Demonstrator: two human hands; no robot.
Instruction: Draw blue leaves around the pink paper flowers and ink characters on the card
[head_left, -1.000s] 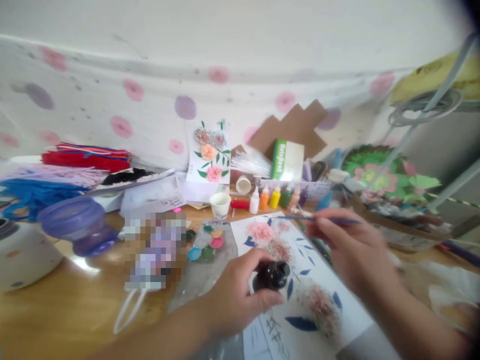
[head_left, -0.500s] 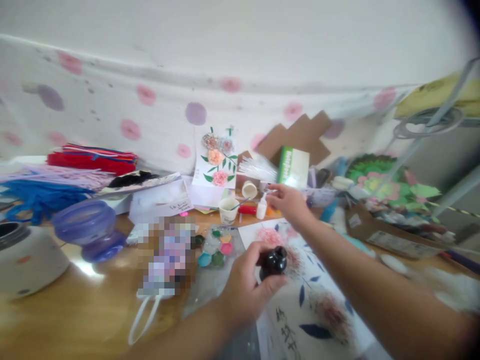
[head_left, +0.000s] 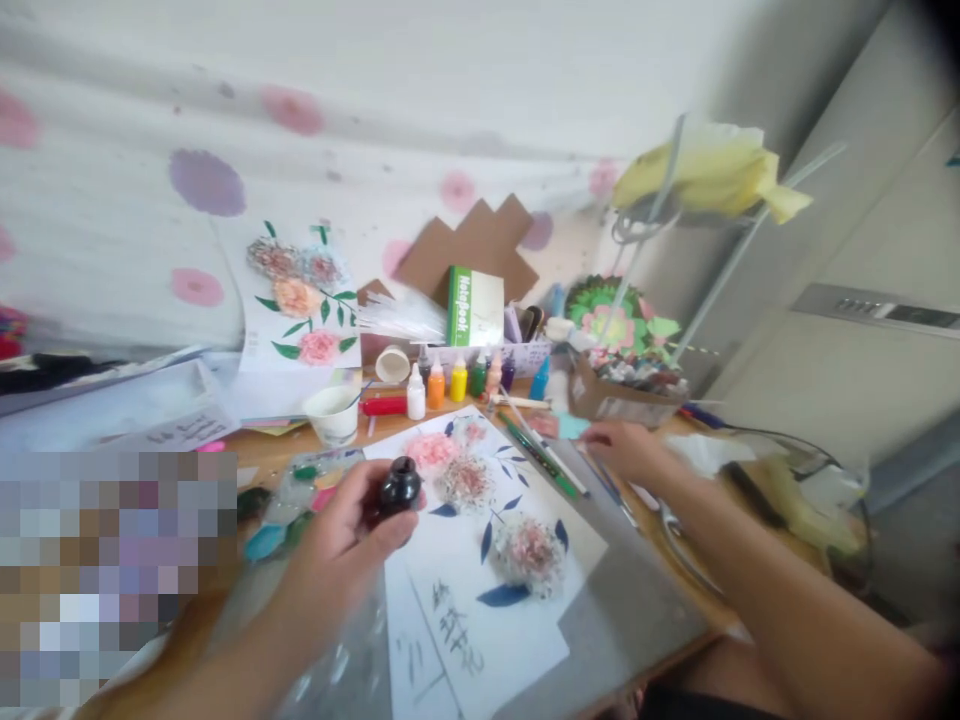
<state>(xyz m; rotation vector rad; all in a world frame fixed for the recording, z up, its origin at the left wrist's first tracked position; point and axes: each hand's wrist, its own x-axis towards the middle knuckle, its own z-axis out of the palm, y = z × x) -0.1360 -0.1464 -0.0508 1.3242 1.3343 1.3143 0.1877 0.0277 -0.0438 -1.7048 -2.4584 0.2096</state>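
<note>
My left hand (head_left: 341, 520) is closed around a small black ink bottle (head_left: 397, 484), held just above the left edge of a white sheet (head_left: 480, 570) painted with pink flowers and blue leaves. My right hand (head_left: 628, 450) reaches to the right of the sheet and rests on the wooden table by several brushes and pens (head_left: 544, 455). Its fingers look lowered onto the table; motion blur hides whether they hold anything.
A paint palette (head_left: 289, 495) lies left of the sheet, and a white cup (head_left: 331, 415) with a brush stands behind it. A row of small paint bottles (head_left: 450, 380), a green notebook box (head_left: 472, 305), a flower card (head_left: 300, 300) and a cardboard box (head_left: 622, 395) line the back.
My right hand put the brush into the cup, then swung right to the table beside the sheet. The view turned to the right. The left hand kept the black bottle.
</note>
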